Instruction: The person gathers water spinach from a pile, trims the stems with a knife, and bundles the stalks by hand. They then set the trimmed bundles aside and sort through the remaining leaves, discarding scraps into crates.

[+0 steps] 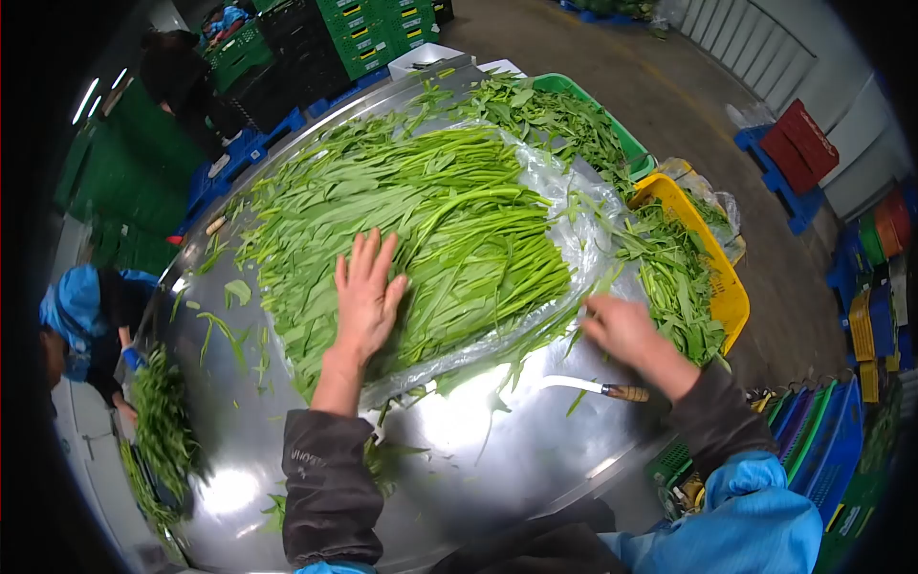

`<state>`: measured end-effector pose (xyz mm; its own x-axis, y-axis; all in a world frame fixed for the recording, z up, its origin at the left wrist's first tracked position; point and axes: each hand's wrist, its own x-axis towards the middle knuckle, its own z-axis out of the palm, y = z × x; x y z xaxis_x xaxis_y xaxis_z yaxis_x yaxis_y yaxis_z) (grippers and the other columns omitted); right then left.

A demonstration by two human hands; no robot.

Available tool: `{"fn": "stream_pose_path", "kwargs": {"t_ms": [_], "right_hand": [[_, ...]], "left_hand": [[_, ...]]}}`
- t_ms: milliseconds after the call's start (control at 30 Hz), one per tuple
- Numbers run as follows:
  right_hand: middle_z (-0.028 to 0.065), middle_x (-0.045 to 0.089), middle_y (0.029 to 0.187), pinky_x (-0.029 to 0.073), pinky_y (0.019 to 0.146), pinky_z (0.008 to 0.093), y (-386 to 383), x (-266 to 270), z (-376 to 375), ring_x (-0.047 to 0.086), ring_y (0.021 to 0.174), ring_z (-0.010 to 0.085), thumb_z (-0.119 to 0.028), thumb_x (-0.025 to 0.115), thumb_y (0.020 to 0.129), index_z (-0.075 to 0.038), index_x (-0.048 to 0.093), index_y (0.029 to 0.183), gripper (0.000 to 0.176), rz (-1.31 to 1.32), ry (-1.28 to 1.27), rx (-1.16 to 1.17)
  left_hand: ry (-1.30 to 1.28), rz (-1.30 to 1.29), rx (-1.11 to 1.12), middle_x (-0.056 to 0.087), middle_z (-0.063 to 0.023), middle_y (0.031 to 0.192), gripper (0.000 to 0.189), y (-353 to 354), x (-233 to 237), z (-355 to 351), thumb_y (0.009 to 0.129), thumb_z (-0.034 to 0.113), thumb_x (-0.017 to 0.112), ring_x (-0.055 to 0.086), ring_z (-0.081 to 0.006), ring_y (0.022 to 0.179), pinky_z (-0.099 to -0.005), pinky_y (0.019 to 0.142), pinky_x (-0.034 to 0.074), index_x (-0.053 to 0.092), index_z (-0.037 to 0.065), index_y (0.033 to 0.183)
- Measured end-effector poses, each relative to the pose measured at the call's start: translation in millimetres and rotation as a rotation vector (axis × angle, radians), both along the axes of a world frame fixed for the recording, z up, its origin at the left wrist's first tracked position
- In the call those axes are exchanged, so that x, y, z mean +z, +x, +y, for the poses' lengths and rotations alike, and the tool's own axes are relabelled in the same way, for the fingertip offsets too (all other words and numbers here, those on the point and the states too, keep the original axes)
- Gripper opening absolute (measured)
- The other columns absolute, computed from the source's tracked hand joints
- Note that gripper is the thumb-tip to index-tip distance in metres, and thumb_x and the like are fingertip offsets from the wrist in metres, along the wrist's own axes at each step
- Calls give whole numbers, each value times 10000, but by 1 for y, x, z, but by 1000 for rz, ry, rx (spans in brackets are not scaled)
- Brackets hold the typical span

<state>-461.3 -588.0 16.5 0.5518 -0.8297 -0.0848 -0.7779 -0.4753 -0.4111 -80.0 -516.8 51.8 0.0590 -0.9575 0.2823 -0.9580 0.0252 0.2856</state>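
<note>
A wide pile of long green leafy stalks [411, 230] lies on clear plastic film [583, 215] on a metal table [459, 469]. My left hand [366, 292] rests on the leaves near the pile's front edge, its fingers spread. To the right, beyond the pile's front corner, my right hand [617, 328] has its fingers curled beside a few loose stalks; what they hold, if anything, is too blurred to tell. A curved knife with a brown handle [626, 392] lies on the metal just in front of my right hand.
Loose greens surround a yellow crate [729, 297] and a green crate [631, 143] at the right. At the left edge, a person in blue and black [96, 306] touches a bunch of greens [161, 411]. Another person [177, 77] stands near stacked crates [368, 38].
</note>
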Motion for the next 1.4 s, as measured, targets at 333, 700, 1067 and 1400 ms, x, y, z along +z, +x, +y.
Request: {"fn": "stream_pose_path", "kwargs": {"t_ms": [333, 700, 1067, 1400], "right_hand": [[145, 602, 870, 473, 728, 435, -69, -37, 106, 594, 856, 345, -167, 741, 737, -47, 583, 880, 245, 86, 57, -34], [15, 523, 691, 366, 403, 233, 13, -53, 176, 453, 470, 73, -175, 462, 968, -53, 522, 979, 136, -536, 930, -174], [49, 558, 919, 451, 598, 247, 151, -20, 278, 519, 659, 100, -88, 476, 928, -13, 499, 1124, 211, -827, 963, 116], [26, 509, 612, 442, 459, 276, 212, -51, 336, 493, 484, 114, -156, 518, 938, -35, 524, 1125, 223, -684, 825, 47]], "left_hand": [[-289, 503, 542, 522, -149, 1355, 405, 50, 33, 261, 982, 202, 489, 483, -271, 1264, -378, 1072, 341, 483, 16, 1342], [105, 235, 206, 427, -199, 1411, 660, -72, -35, 360, 829, 212, 688, 362, -377, 1342, -463, 1111, 289, 399, 3, 1384], [123, 182, 303, 235, -254, 1500, 1129, 16, -37, 341, 619, 429, 834, 171, -402, 1422, -514, 1150, 160, 222, -32, 1449], [207, 135, 316, 418, -174, 1323, 1102, 27, -80, 343, 541, 338, 887, 374, -340, 1284, -508, 1077, 251, 301, 0, 1411]]}}
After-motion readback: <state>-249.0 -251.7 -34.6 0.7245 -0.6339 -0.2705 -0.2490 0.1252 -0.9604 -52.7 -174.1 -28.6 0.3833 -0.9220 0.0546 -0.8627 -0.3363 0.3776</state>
